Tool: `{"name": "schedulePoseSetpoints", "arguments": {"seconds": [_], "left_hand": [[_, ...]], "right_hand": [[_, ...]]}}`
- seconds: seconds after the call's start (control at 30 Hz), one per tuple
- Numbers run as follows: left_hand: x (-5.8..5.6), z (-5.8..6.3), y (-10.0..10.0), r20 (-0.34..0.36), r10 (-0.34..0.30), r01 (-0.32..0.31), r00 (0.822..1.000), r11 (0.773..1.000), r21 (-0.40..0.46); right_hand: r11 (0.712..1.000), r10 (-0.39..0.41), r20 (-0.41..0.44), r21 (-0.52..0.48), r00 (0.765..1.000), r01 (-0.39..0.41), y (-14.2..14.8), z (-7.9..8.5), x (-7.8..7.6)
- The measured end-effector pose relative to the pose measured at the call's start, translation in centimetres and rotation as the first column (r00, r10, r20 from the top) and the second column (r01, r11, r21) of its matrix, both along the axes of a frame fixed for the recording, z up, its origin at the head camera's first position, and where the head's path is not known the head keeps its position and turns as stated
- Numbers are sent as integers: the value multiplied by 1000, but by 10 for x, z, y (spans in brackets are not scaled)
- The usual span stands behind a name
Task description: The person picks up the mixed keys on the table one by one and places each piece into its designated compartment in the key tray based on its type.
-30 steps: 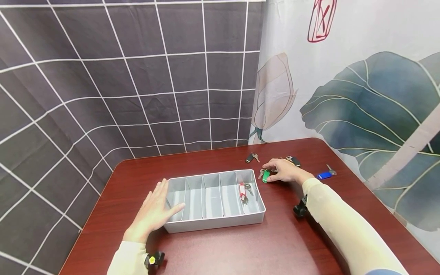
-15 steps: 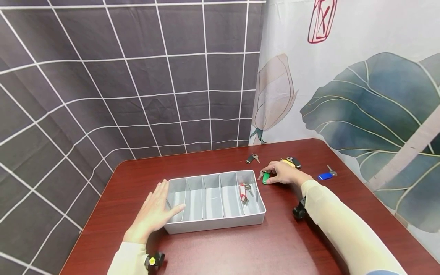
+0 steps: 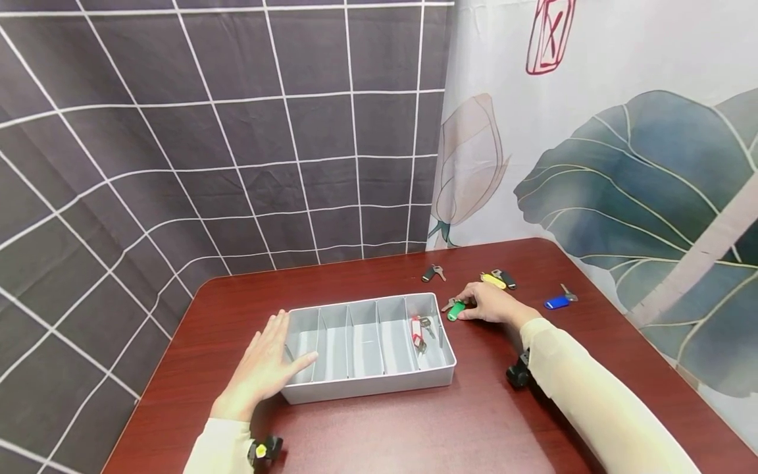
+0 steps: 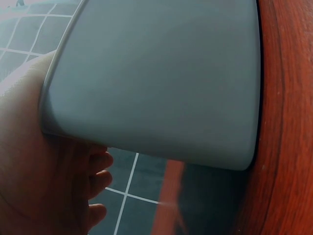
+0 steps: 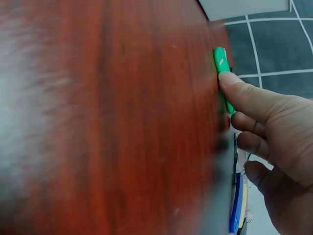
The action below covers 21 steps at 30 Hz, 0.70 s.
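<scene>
Against the tray [image 3: 370, 387], the left hand [image 3: 262, 363] splays; the right [image 3: 490, 304] pinches a green tag [image 3: 455, 312].

One table [image 3: 414, 431], one tray [image 3: 373, 388] — five compartments [image 3: 364, 342], four dividers [image 3: 381, 339]. Five tags outside it: two black tags [image 3: 428, 274] [image 3: 508, 280], one yellow tag [image 3: 493, 281], one green tag [image 3: 456, 312], one blue tag [image 3: 556, 302]. Inside, at least one red tag [image 3: 416, 326]; keys [image 3: 439, 270] too small to count surely. Two hands [image 3: 266, 359] [image 3: 491, 305], two sleeves [image 3: 220, 447] [image 3: 592, 388] — two cloths [image 3: 237, 184] [image 3: 491, 52] behind.
</scene>
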<state>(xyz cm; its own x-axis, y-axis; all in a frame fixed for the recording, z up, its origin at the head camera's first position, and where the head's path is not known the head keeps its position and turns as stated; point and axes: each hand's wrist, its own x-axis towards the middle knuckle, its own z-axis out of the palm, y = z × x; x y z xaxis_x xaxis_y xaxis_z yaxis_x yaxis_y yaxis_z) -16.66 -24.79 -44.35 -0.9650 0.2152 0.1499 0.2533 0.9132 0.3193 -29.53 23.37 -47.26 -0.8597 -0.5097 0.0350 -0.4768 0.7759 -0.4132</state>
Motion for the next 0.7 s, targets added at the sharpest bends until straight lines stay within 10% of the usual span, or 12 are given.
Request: {"name": "schedulePoseSetpoints", "arguments": {"seconds": [0.7], "left_hand": [[-1,0,0,15,-7,6,1000,1000,10]], "right_hand": [[994,-60,-150,79,987,73,1,-1,40]]}}
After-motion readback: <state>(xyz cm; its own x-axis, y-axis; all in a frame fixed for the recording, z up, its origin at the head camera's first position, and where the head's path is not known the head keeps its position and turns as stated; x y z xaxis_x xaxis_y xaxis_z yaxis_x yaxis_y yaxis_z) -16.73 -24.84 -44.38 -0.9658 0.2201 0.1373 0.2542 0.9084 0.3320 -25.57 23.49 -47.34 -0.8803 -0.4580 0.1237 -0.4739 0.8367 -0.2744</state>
